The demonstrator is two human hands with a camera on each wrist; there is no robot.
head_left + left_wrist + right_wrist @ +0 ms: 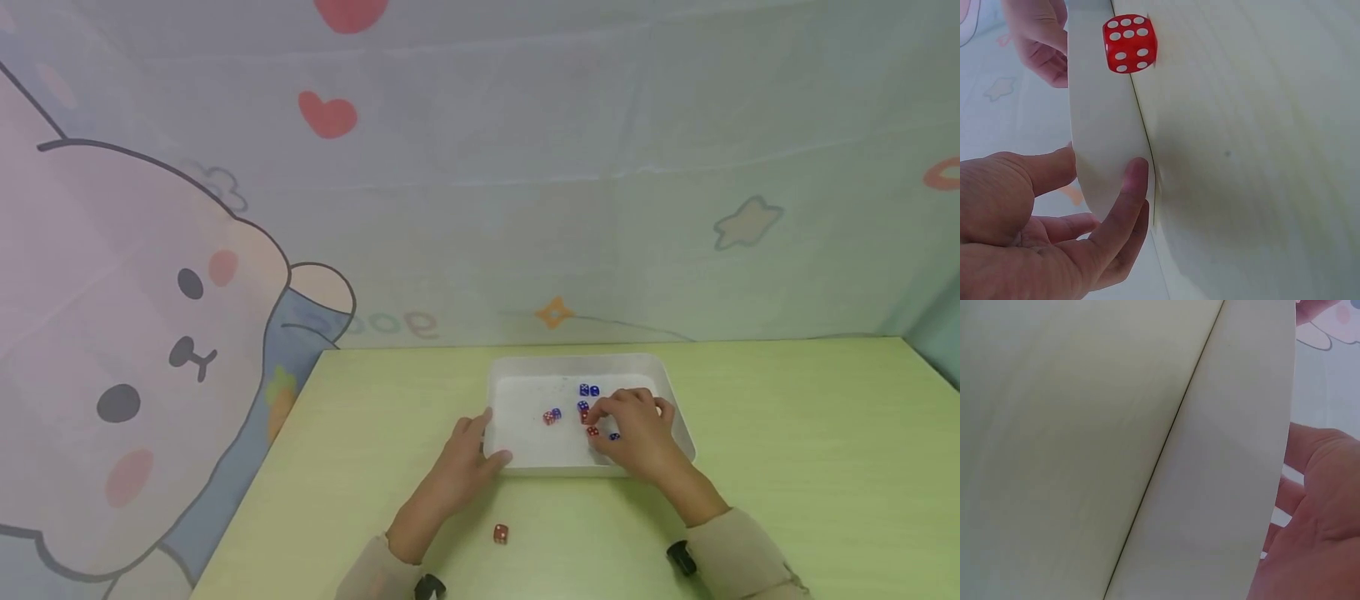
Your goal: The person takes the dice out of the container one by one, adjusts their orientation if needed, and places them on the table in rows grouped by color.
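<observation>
Nine small dice with pale pips show: five glossy blue cubes [584,389] and three glossy red cubes [548,417] inside a shallow white rectangular tray [570,472], plus one red die [501,533] on the pale yellow-green tabletop [795,450], on the body side of the left hand [461,468]. One red and one blue die sit left of the right hand [637,429]; the other dice cluster close to its fingers. The right hand may cover more, and the tray's wall hides its fingertips in the right wrist view. A printed cloth backdrop [525,183] hangs beyond both hands. The left hand grips the tray's near-left corner, thumb over the rim, fingers outside. The right hand reaches in, fingers bent downward at the red dice; whether it pinches one cannot be told.
</observation>
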